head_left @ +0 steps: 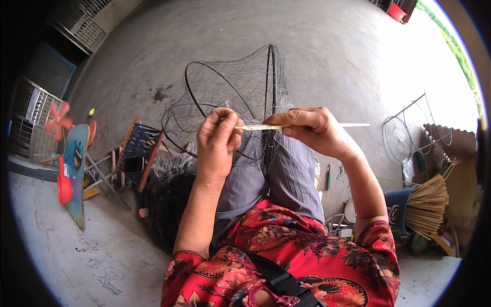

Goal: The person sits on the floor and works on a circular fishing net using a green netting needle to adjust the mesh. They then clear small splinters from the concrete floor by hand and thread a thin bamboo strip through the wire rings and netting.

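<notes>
Both hands are raised over my lap, holding a slim flat tan stick [259, 127] level between them. My left hand [217, 140] has its fingers curled and pinches the stick's left end. My right hand [322, 128] grips farther along between thumb and fingers. A thin white tapered end [355, 125] sticks out to the right beyond that hand; whether it is one piece with the stick is hidden. Under and beyond the hands, a fine dark mesh net trap [273, 77] with black hoops rests against my knees, partly covered by my hands.
To the left are a folding seat with dark webbing [139, 143] and a teal board [76, 174] with red parts. On the right stand a blue bucket [396, 202] of thin wooden sticks [427, 207] and another net trap [404, 128]. A green-handled tool [329, 176] lies near my knee.
</notes>
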{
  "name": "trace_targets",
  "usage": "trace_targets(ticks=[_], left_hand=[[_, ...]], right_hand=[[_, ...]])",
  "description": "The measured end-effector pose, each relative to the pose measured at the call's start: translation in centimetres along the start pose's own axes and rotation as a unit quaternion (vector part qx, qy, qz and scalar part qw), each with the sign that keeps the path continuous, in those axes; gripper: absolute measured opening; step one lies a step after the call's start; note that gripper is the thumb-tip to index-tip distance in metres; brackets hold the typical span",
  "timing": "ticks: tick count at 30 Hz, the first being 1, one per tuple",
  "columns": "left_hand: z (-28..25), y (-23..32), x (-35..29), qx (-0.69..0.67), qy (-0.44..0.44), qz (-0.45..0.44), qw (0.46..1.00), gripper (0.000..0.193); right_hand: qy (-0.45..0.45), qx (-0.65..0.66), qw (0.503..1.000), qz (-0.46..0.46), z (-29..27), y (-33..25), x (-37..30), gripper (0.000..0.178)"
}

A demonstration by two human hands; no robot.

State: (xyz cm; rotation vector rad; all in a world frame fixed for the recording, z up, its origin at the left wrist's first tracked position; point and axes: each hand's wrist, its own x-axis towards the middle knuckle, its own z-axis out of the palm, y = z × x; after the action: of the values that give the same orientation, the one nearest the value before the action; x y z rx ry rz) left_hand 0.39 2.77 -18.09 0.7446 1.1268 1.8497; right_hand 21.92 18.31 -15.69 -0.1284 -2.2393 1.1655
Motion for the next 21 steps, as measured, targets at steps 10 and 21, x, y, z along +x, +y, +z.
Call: trace_targets(ticks=[10, 21], left_hand=[[0.6, 1.2, -0.4, 0.074, 0.023, 0.060, 0.995, 0.010], [1.5, 0.5, -1.0, 0.149, 0.024, 0.122, 0.981, 0.010]], right_hand=[[0.040, -0.162, 0.985, -0.037, 0.1, -1.8, 0.5, 0.043], [-0.013, -0.417, 0.909, 0.018, 0.9, -2.1, -0.9, 0.070]])
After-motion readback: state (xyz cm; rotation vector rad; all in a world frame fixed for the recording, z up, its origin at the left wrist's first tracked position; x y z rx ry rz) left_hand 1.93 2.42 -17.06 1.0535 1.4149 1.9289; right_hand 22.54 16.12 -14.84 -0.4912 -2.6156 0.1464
